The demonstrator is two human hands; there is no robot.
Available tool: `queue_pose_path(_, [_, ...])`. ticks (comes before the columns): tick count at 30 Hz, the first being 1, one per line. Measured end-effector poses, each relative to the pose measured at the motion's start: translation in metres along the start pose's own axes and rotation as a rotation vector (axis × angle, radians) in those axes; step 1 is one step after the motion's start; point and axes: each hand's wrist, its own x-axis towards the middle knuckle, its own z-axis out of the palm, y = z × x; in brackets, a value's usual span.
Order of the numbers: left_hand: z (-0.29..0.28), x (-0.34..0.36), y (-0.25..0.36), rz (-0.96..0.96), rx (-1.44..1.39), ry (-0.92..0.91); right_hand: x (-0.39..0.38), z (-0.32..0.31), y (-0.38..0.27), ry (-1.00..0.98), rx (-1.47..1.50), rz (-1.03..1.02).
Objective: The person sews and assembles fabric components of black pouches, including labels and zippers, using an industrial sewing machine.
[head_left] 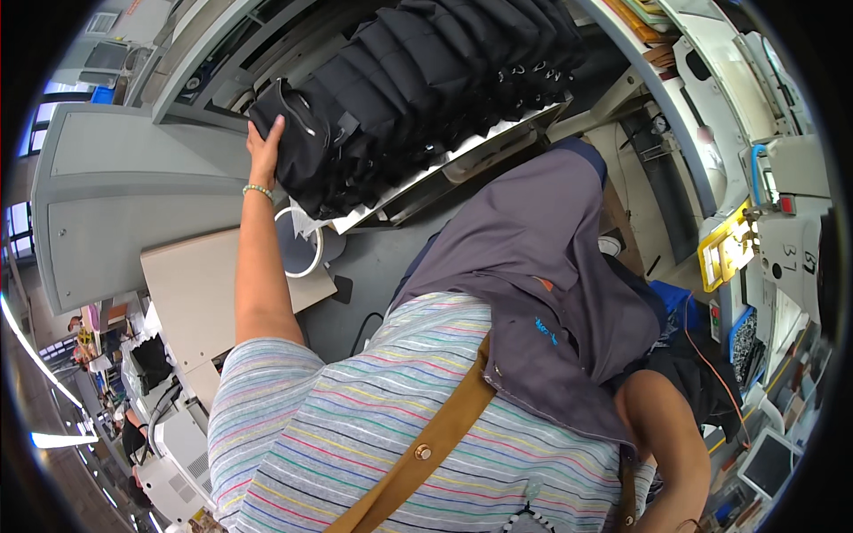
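A row of black zippered bags (418,80) stands packed tightly together on a white-topped shelf (462,153) ahead of me. Against the left end of that row, my left hand (265,149) touches the nearest black bag (298,133), its thumb and fingers stretched out and apart. A zipper shows along the upper part of this bag. My right arm (666,422) bends at my right side; its hand is hidden behind the arm and the dark grey apron (533,222).
Below my left hand stands a white-rimmed bin (315,258) beside a beige panel (204,302). A grey cabinet (133,204) is on the left. Machines, a yellow part (724,249) and an orange cable (711,360) lie to the right.
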Motion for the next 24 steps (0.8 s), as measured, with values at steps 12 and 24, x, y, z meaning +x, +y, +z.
queue_pose_path(12, [-0.039,-0.018,-0.008,-0.305,-0.703,-0.180,-0.009,-0.005,0.024,-0.128,0.493,0.257])
queue_pose_path(24, [-0.044,0.000,-0.040,-0.137,-0.376,-0.028,-0.086,-0.015,0.255,-0.098,-0.239,1.156])
